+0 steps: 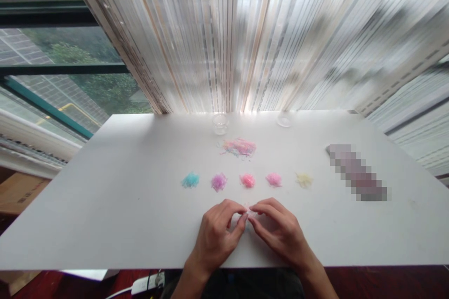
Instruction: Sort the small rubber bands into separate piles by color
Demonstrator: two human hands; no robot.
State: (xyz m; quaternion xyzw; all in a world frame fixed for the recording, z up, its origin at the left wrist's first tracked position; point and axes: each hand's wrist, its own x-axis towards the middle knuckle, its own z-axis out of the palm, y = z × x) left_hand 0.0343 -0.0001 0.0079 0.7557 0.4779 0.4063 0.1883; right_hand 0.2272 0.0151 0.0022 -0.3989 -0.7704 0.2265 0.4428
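My left hand [219, 231] and my right hand [280, 229] meet near the table's front edge, fingertips pinched around a small clump of pale pink strands [250, 214]. Beyond them runs a row of small piles: turquoise [191, 180], purple [219, 181], coral pink [248, 180], light pink [274, 179] and pale yellow [303, 179]. Behind the row lies a larger, loose pile of mixed colours [239, 147], mostly pink with some blue. The individual strands between my fingertips are too small to make out.
On the white table [105, 205], a clear round cup [220, 124] and a clear lid [284, 120] stand at the back. A pixelated object [358, 173] lies at the right. Below the front edge is a white power strip [147, 284]. Curtains hang behind the table.
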